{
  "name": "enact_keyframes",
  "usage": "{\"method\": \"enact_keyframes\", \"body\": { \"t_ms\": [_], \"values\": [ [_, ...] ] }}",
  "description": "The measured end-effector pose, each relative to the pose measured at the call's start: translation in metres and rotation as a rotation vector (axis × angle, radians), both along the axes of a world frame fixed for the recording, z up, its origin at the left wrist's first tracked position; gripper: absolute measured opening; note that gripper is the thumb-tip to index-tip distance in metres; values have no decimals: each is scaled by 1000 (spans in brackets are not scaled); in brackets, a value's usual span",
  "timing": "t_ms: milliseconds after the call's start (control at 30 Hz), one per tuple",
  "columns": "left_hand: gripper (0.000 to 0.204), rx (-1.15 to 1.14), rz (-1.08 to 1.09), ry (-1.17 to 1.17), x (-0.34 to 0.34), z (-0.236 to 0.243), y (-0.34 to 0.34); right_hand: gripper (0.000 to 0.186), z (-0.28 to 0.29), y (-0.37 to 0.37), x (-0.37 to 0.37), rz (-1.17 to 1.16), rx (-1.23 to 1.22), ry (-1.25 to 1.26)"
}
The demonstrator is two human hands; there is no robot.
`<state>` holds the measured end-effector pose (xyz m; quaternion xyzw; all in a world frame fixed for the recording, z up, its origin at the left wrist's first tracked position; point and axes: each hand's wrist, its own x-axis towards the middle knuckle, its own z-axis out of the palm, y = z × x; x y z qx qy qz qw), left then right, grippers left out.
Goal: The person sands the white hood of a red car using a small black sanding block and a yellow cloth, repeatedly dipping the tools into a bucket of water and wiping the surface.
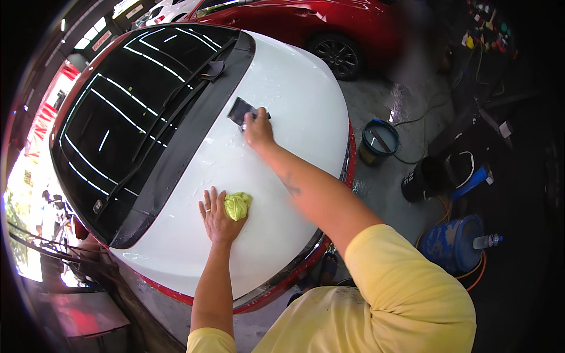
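A white car hood, wet with small drops and streaks, spreads out below both arms. Toward its upper part, next to the windshield base, my right hand grips a dark, flat squeegee-like blade that lies against the panel. Lower down, my left hand rests on the hood with its fingers stretched apart. A crumpled yellow-green cloth sits at its thumb side, apparently held there; the thumb is hidden.
The dark windshield and its wipers border the hood on the left. On the floor at right stand a water-filled bucket, a black bucket and a blue drum, with hoses around them. A red car is parked beyond.
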<state>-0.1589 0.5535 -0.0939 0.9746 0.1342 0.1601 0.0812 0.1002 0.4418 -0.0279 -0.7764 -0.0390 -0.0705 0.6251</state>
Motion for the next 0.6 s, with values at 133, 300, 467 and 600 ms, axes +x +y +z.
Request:
{"method": "enact_keyframes", "body": {
  "t_ms": [133,300,467,600],
  "values": [
    [89,-38,39,37,-15,6,11,44,-59,-73,-88,283,689,381],
    [92,-69,126,71,3,14,-12,45,-132,-259,-220,-35,568,679],
    [92,-37,-193,121,40,-5,-60,40,-164,-359,-207,-255,337,679],
    [88,-31,-204,122,118,-11,-136,37,-169,-421,-112,-371,348,593]
  ]
}}
